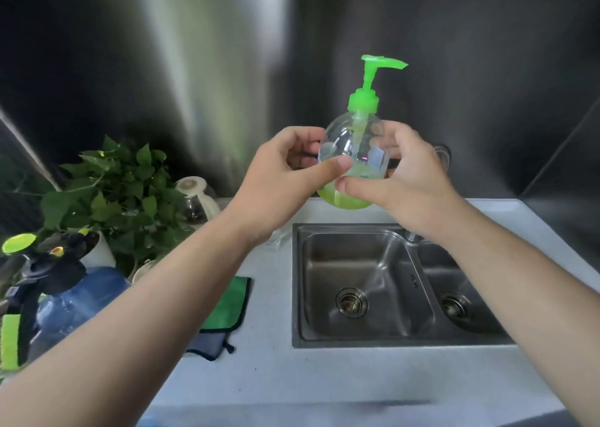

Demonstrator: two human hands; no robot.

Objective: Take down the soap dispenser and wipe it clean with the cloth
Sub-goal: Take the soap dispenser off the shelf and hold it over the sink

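The soap dispenser (355,140) is a round clear bottle with a green pump top and green liquid in its lower part. It is upright in the air above the back edge of the counter. My left hand (285,173) grips its left side, thumb across the front. On the right side my right hand (399,179) clasps it, the thumb under the left thumb. A green cloth (227,306) with a dark border lies folded on the counter left of the sink, partly hidden by my left forearm, with a grey cloth (207,342) under its near edge.
A steel double sink (383,283) is set in the light counter (292,378) below my hands. On the left stand a leafy potted plant (113,192), a blue spray bottle (71,303) and a glass jug (194,199). Dark steel wall panels rise behind.
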